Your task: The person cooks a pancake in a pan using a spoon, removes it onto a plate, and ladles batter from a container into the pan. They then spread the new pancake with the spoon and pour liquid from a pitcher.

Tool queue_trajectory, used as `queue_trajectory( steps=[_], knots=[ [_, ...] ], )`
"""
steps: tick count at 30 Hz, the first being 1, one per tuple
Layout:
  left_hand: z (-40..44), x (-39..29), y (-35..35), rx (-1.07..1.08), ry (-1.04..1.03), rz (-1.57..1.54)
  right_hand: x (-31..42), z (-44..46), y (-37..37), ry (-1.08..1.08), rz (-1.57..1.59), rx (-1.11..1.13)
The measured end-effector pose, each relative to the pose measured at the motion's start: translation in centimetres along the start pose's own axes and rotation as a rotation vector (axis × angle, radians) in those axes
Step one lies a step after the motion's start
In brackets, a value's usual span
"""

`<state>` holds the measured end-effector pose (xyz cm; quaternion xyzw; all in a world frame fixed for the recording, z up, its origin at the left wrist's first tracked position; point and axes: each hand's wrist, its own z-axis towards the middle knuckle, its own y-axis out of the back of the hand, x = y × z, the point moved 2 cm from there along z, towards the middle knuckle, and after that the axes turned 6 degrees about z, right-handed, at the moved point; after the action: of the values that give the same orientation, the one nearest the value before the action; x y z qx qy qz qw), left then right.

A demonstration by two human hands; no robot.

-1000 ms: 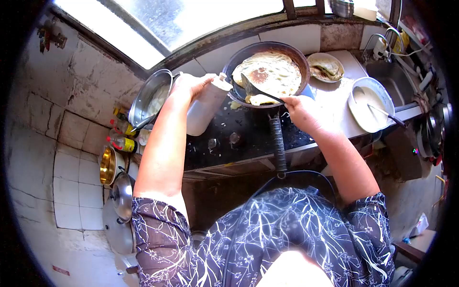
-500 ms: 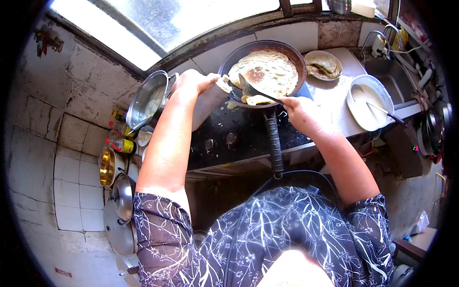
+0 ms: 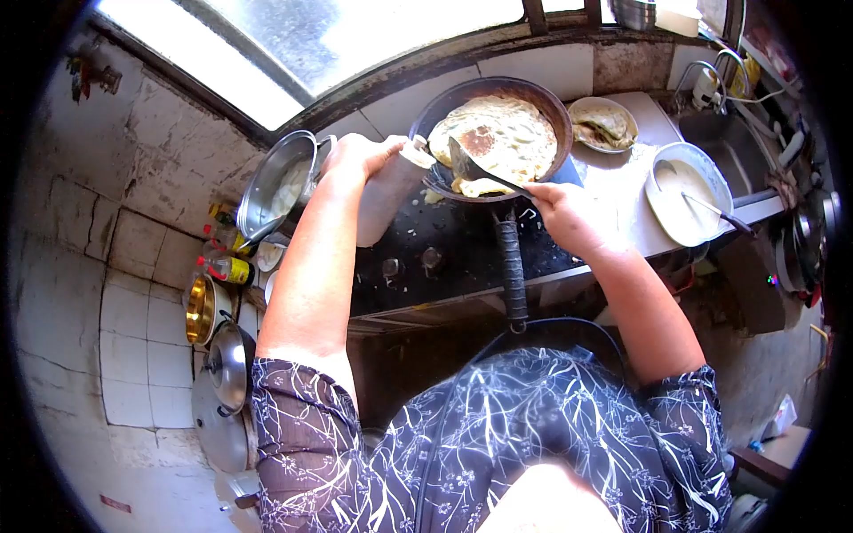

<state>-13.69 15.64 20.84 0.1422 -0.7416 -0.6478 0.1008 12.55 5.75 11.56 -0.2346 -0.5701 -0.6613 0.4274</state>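
On the black stovetop (image 3: pixel 400 235) sits a dark frying pan (image 3: pixel 567 133) with a browned flatbread (image 3: pixel 502 133) in it. My right hand (image 3: pixel 573 218) is closed round the handle of a spatula (image 3: pixel 466 164), whose blade rests at the flatbread's near left edge. A folded piece of the bread (image 3: pixel 482 187) lies by the pan's near rim. My left hand (image 3: pixel 355 155) is closed at the pan's left side, at the top of a pale flat board-like thing (image 3: pixel 386 200); its fingers are partly hidden. The pan's wrapped handle (image 3: pixel 510 266) points towards me, with neither hand on it.
A plate (image 3: pixel 613 149) of folded flatbreads stands right of the pan. Further right are a white bowl (image 3: pixel 684 233) of batter with a ladle (image 3: pixel 711 206) and a sink (image 3: pixel 742 164). A metal pot (image 3: pixel 251 200), bottles (image 3: pixel 227 269) and lidded pots (image 3: pixel 224 422) line the left side.
The spatula blade has shifted slightly right at the flatbread's edge. Both hands keep nearly the same place, and the flatbread still lies in the pan.
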Motion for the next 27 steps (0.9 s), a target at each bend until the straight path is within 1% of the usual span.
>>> queue_trajectory(
  steps=[2,3,4,5,6,7,9,10,11,12,13,14,15,16,17,19,20,22,25,27],
  knots=[
    [0.3,0.7,0.0,-0.027,-0.025,-0.047,-0.1,0.0,0.1,-0.030,0.135,-0.021],
    [0.5,1.1,-0.1,-0.052,-0.051,-0.092,0.3,-0.1,0.4,-0.027,0.134,-0.020],
    [0.8,1.4,-0.3,-0.055,-0.049,-0.095,0.9,-0.2,1.0,-0.087,0.152,-0.008],
    [1.2,1.9,-0.6,-0.093,-0.037,-0.259,1.2,-0.2,1.2,-0.148,0.170,0.005],
    [1.7,2.4,-1.0,-0.132,-0.024,-0.422,1.0,-0.2,1.2,-0.241,0.256,-0.008],
    [2.8,3.3,-1.8,-0.133,-0.023,-0.422,0.6,-0.1,0.9,-0.239,0.256,-0.007],
    [4.3,4.7,-2.3,-0.264,-0.046,-0.490,-0.3,0.0,0.7,-0.120,0.238,-0.149],
    [4.4,4.9,-2.3,-0.265,-0.046,-0.490,0.0,-0.1,0.8,-0.144,0.250,-0.161],
    [4.2,5.3,-2.3,-0.243,-0.068,-0.581,0.1,-0.2,0.6,-0.142,0.251,-0.160],
    [3.5,5.3,-2.0,-0.220,-0.090,-0.672,0.3,-0.3,0.5,-0.126,0.157,-0.189],
    [2.5,5.2,-1.7,-0.223,-0.090,-0.674,0.4,-0.5,0.3,-0.109,0.063,-0.219],
    [1.2,4.9,-1.4,-0.186,-0.087,-0.760,1.1,-0.6,0.3,-0.107,0.063,-0.217],
    [0.6,4.7,-1.3,-0.149,-0.084,-0.847,2.2,-0.8,0.4,-0.135,0.009,-0.169],
    [0.7,4.7,-1.5,-0.150,-0.081,-0.848,2.8,-1.0,0.3,-0.164,-0.043,-0.119],
    [0.9,4.9,-1.8,-0.177,-0.105,-0.820,2.9,-1.1,0.0,-0.162,-0.044,-0.117],
    [0.7,4.9,-2.1,-0.206,-0.123,-0.793,2.9,-1.1,-0.9,-0.102,0.155,-0.096],
    [0.5,4.9,-2.3,-0.220,-0.118,-0.767,3.3,-1.1,-1.2,-0.109,0.206,-0.085],
    [0.1,5.1,-2.5,-0.233,-0.108,-0.744,3.5,-1.1,-1.5,-0.096,0.221,-0.100],
    [-0.8,5.0,-2.3,-0.239,-0.210,-0.725,4.3,-1.1,-0.8,-0.076,0.302,-0.153],
    [-1.5,5.4,-2.6,-0.258,-0.148,-0.713,3.6,-0.9,-0.7,-0.163,0.516,-0.138]
  ],
)
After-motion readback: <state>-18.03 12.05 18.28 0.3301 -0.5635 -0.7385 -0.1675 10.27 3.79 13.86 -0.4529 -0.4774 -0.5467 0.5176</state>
